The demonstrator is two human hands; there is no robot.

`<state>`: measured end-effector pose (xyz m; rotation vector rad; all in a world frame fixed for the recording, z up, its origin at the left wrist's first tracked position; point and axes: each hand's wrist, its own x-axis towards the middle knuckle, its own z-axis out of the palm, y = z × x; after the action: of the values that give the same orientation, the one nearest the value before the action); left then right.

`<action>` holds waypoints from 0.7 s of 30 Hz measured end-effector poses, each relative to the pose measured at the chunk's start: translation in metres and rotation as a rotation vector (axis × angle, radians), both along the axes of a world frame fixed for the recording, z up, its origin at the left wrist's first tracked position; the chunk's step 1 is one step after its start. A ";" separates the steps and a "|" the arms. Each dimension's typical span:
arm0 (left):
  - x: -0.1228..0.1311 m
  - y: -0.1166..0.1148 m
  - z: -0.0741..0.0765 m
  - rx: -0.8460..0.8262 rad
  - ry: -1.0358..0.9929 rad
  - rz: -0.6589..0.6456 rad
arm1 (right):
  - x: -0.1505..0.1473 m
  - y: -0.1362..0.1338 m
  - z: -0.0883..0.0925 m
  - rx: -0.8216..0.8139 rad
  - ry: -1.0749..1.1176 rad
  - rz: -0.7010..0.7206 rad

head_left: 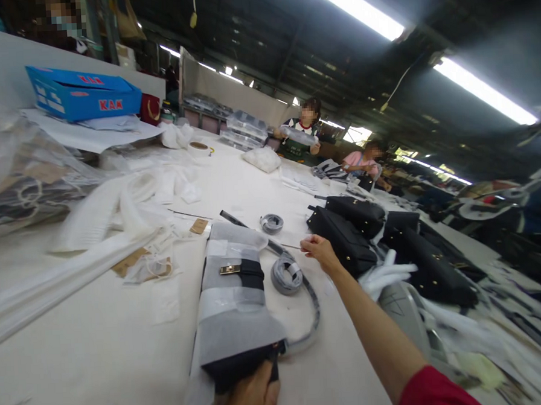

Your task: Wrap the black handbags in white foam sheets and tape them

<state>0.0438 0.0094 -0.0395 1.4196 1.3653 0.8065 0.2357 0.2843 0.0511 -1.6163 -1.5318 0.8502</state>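
A black handbag [236, 367] lies on the white table, wrapped across in white tissue with a gold clasp [230, 269] showing. At its near end my left hand [253, 394] is closed on the bag's corner, its fingertips partly hidden. My right hand [319, 252] is raised right of the bag, fingers pinched; a small whitish bit and a thin brownish line show at the fingertips, too blurred to name. A plastic-wrapped handle [314, 303] curves out beside the bag. Two coiled wrapped straps [287, 276] lie between the bag and my right hand.
Several black bags [345, 235] stand at the right, beside white foam pieces [389, 272]. White foam sheeting [94, 212] and plastic bags cover the left. A blue box [83, 94] sits at the back left. A co-worker [305, 131] holds a plastic-wrapped item across the table; another person sits farther right.
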 end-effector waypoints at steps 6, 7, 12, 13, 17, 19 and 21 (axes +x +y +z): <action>-0.001 -0.001 0.030 -0.143 -0.032 -0.055 | 0.052 -0.103 0.050 0.041 0.122 0.025; -0.002 -0.001 0.034 -0.153 -0.040 -0.057 | 0.059 -0.124 0.058 0.045 0.152 0.036; -0.006 -0.006 0.045 -0.131 -0.133 -0.092 | 0.067 -0.231 0.085 0.018 0.427 0.078; -0.007 -0.008 0.046 -0.138 -0.156 -0.095 | 0.063 -0.251 0.087 0.001 0.474 0.085; -0.014 -0.023 0.050 -0.156 -0.172 -0.097 | 0.042 -0.318 0.080 -0.113 0.544 0.142; -0.020 -0.033 0.052 -0.163 -0.178 -0.091 | 0.030 -0.347 0.069 -0.222 0.540 0.250; -0.027 -0.044 0.053 -0.170 -0.198 -0.082 | 0.015 -0.374 0.056 -0.342 0.525 0.381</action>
<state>0.0163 -0.0348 0.0138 1.2224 1.1873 0.7384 0.2510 -0.0895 0.1067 -1.1859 -1.3703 1.6725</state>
